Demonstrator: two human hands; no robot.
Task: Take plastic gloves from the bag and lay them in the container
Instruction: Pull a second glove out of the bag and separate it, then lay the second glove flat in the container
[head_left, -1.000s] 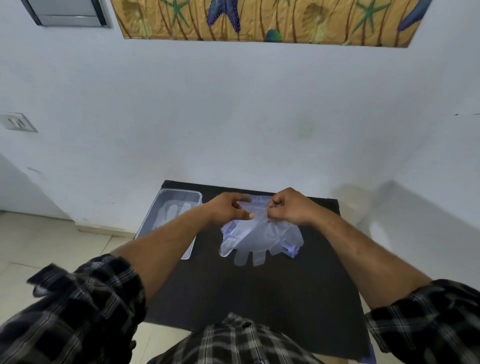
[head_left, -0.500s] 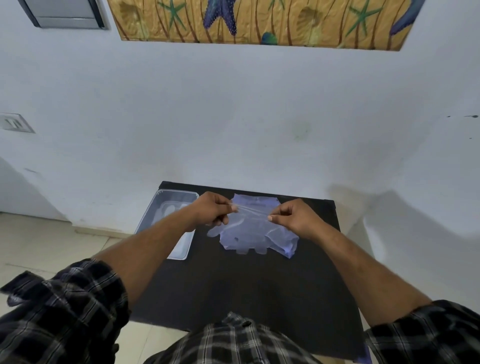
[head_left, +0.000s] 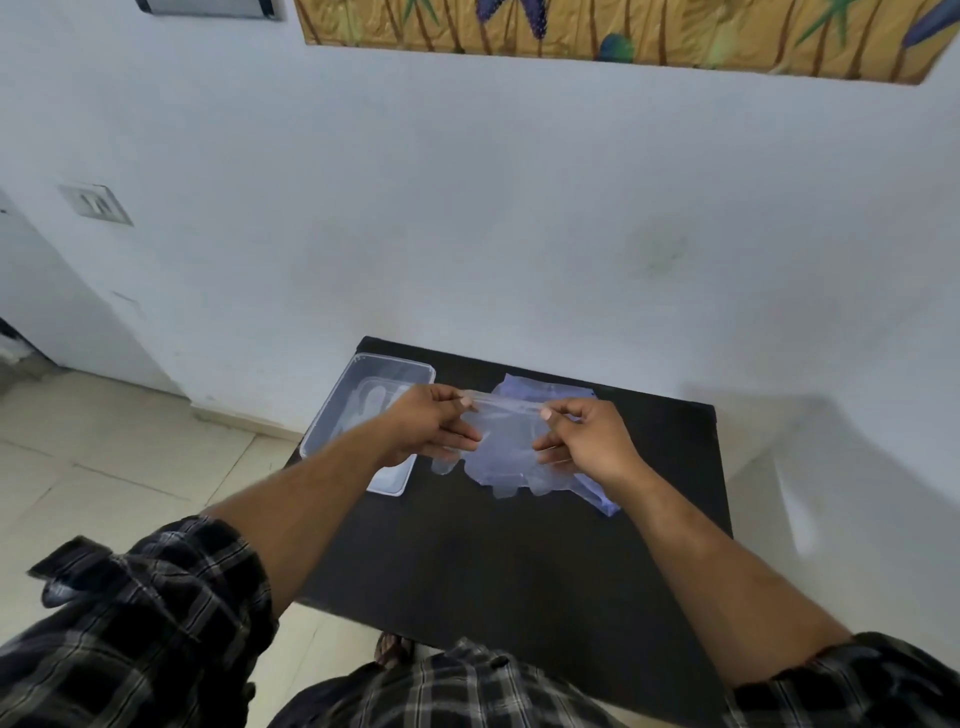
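Observation:
A thin clear plastic glove (head_left: 506, 441) hangs stretched between my two hands above the black table (head_left: 519, 561), its fingers pointing down toward me. My left hand (head_left: 431, 426) pinches its left cuff corner and my right hand (head_left: 587, 441) pinches the right one. Under and behind the glove lies the bluish plastic bag (head_left: 540, 392), flat on the table. A clear rectangular container (head_left: 332, 415) stands at the table's left edge with some clear plastic inside; my left wrist covers its near part.
The table stands against a white wall (head_left: 519, 234). Beige floor tiles (head_left: 104, 467) lie to the left below the table edge. A wall socket (head_left: 96, 203) sits at the left and a picture (head_left: 623, 31) hangs above.
My hands moved apart from a close pinch at the bag and pulled a glove out, stretching its cuff flat between them. The pair has shifted slightly left.

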